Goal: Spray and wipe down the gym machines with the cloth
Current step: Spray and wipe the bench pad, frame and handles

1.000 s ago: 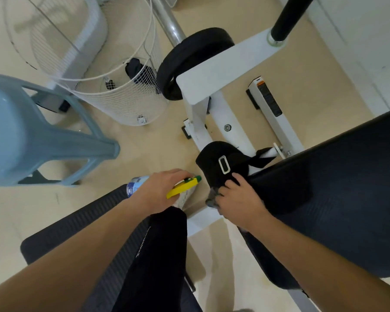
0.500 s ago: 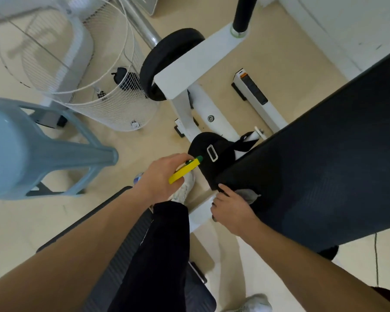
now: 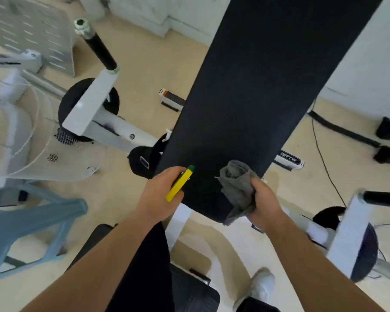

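Left hand point(image 3: 162, 194) is curled round the top of a spray bottle point(image 3: 180, 184). Only the glossy yellow plastic trigger head and its small green nozzle show, and the bottle's body is hidden under the palm. The nozzle tip sits over the near left edge of a long black pad point(image 3: 257, 86).

The right hand point(image 3: 266, 203) grips a grey cloth point(image 3: 239, 190), its fingers folded round the bunched fabric. The cloth is soft and matte, crumpled into thick rolls and creases. It touches the pad's near right corner, and a ragged tail hangs below the pad's rounded end.

The pad is flat and smooth-edged, with a dull, finely grained covering. It runs away from the person toward the top of the view.

To its left stands a white frame point(image 3: 113, 129) of painted square metal tube with a round bolt head. A flat white arm crosses in front of a black weight plate point(image 3: 66, 109). From that arm rises a cylindrical black handle point(image 3: 99, 50) tipped with a shiny metal cap.

A black fabric cap point(image 3: 136, 164) with a pale rectangular buckle sits just beside the pad's left edge.

Further left are a white wire-mesh fan guard point(image 3: 20, 140) and a pale blue moulded plastic chair point(image 3: 32, 221), both blurred. The floor point(image 3: 144, 64) is smooth and beige, with a thin black cable point(image 3: 324, 158) trailing across it on the right.
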Tool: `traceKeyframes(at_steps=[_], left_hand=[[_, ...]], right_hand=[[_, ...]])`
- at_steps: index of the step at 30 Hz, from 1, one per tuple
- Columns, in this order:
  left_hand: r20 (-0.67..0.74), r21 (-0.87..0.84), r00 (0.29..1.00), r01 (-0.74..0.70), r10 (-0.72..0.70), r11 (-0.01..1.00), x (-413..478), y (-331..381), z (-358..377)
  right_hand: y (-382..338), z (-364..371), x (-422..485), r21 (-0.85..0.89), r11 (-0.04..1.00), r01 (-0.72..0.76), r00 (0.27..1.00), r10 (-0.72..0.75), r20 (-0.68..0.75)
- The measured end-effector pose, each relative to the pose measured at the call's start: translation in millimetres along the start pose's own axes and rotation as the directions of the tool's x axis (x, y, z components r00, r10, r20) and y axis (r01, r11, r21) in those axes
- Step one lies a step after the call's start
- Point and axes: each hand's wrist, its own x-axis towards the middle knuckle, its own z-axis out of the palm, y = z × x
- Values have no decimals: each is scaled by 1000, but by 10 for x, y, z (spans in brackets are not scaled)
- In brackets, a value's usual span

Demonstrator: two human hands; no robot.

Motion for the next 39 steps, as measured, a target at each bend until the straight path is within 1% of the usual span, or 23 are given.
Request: traceKeyframes(at_steps=[2, 3, 6, 8, 10, 12, 14, 16, 21, 26, 29, 32, 34, 35, 36, 37, 39], left_hand=[[60, -5, 997, -49, 49, 999, 74, 326, 198], [80, -3, 994, -78, 78, 997, 103, 463, 284], [153, -23, 972, -175, 177, 984, 201, 950, 634], [202, -73, 954, -213, 223, 974, 246, 1202, 846], [250, -93, 928, -260, 275, 961, 280, 1442, 1112], [292, -108, 906, -286, 305, 952, 296, 1658, 1361], [321, -136, 889, -298, 327, 945, 294, 1837, 1563], [341, -160, 880, -293, 331, 943, 288, 1989, 1745], [391, -220, 861, -256, 326, 941, 305, 2254, 2066], [355, -253, 842, -332, 407, 909, 395, 2445, 2213], [327, -252, 838, -368, 437, 895, 427, 2539, 2212], [325, -225, 845, -366, 424, 903, 444, 2564, 2192], [338, -226, 843, -359, 419, 905, 438, 2518, 2177], [348, -234, 837, -358, 421, 904, 433, 2488, 2166], [359, -242, 832, -354, 423, 903, 420, 2465, 2160], [368, -249, 829, -348, 420, 904, 411, 2444, 2154], [372, -254, 830, -339, 414, 906, 403, 2412, 2142]], right_hand=[[-106, -324, -189, 174, 984, -34, 999, 40, -31], [-129, -468, -260, 233, 972, -35, 999, 43, -29], [-179, -929, -536, 373, 927, 27, 999, -15, -35], [-175, -1164, -669, 361, 927, 102, 994, -80, -77], [-164, -1413, -803, 308, 929, 205, 973, -158, -170], [-127, -1678, -913, 278, 915, 291, 936, -213, -279], [-118, -1896, -1031, 307, 872, 381, 875, -234, -423], [-125, -2077, -1142, 385, 799, 461, 821, -221, -526], [-144, -2339, -1246, 532, 603, 594, 733, -135, -666], [-198, -2340, -1187, 576, 532, 621, 725, -109, -680], [-231, -2287, -1120, 559, 503, 659, 691, -114, -713], [-313, -2228, -1074, 516, 498, 697, 642, -115, -758], [-405, -2203, -1024, 482, 485, 730, 601, -118, -791], [-469, -2206, -984, 449, 494, 744, 576, -134, -807], [-533, -2209, -950, 391, 507, 768, 540, -185, -821], [-599, -2201, -909, 294, 532, 794, 487, -266, -832], [-733, -2114, -798, 26, 577, 816, 346, -453, -822]])
